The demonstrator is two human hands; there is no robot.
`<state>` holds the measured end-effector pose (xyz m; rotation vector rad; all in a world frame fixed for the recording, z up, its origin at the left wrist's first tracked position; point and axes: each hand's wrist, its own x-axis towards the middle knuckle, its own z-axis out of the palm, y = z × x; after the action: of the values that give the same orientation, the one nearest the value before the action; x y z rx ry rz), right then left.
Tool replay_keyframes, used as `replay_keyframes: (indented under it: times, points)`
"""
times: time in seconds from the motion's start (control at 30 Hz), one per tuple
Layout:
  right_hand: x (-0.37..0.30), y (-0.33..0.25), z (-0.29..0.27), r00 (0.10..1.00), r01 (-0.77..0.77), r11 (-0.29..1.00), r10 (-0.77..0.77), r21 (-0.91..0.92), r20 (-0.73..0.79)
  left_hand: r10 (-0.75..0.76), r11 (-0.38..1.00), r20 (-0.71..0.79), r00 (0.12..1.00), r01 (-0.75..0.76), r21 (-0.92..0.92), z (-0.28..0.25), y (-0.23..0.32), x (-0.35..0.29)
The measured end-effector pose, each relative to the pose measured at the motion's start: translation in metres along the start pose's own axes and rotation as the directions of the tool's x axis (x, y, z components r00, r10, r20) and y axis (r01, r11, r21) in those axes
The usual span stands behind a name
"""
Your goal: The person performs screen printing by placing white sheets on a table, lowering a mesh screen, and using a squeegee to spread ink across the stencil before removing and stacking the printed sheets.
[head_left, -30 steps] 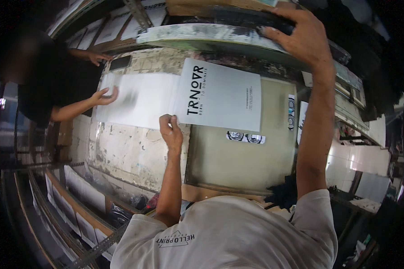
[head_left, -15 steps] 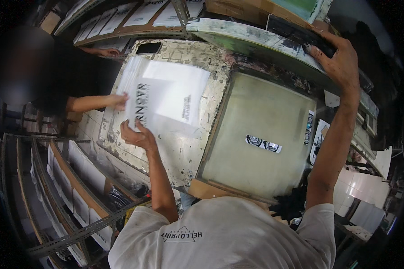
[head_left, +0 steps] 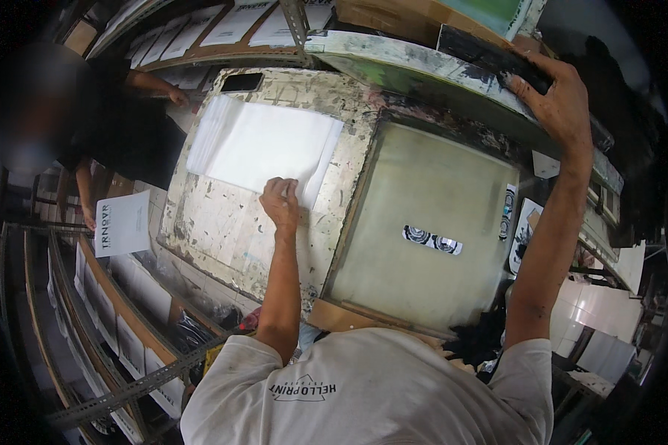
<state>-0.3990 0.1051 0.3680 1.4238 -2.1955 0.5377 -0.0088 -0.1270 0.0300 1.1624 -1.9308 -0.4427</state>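
Observation:
A stack of blank white, thin plastic bags (head_left: 256, 144) lies on the paint-spattered board to the left. My left hand (head_left: 280, 199) is at its near right edge, fingers pinched together on the top bag's edge. Raised at the far right is a long, ink-stained screen frame (head_left: 393, 59). My right hand (head_left: 557, 96) grips its right end, thumb in front and fingers over the top, beside a black, ink-covered bar (head_left: 471, 55). A co-worker at the left holds a white bag with black print (head_left: 126, 231) over the rack.
A pale flat panel (head_left: 430, 193) with a black-and-white sticker lies right of the board. A dark phone (head_left: 243, 81) rests at the board's far edge. Metal racks with printed bags stand at the lower left (head_left: 111, 311) and far left (head_left: 223, 30).
The printed bag has gone from the stack into the co-worker's hand, over the rack. My left hand has moved right to the stack's near edge. My right hand has stayed on the frame.

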Motion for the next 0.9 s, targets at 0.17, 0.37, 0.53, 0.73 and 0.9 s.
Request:
replay_keyframes:
  times: [0.17,0.37,0.53,0.73,0.9]
  points:
    - [0.0,0.005,0.002,0.997,-0.07,0.997,0.069,0.014,0.032,0.087,0.976,-0.141,0.986,-0.113,-0.187,-0.013,0.047,0.037]
    - [0.001,0.0,0.0,0.996,-0.088,0.993,0.086,0.082,0.027,0.186,0.979,0.557,0.809,-0.106,-0.172,-0.009,0.107,-0.005]
    - [-0.003,0.021,0.002,1.0,-0.017,1.0,0.017,0.011,-0.021,0.234,0.929,0.673,0.702,-0.365,0.058,0.045,0.108,-0.042]
    - [0.018,-0.022,-0.008,0.991,-0.11,0.983,0.098,0.144,0.094,0.486,0.854,0.67,0.561,-0.469,-0.227,0.124,0.146,-0.071]
    - [0.013,-0.012,-0.009,0.998,-0.052,0.991,0.054,0.123,-0.017,0.581,0.796,0.707,0.403,-0.462,-0.391,0.165,0.202,-0.09]
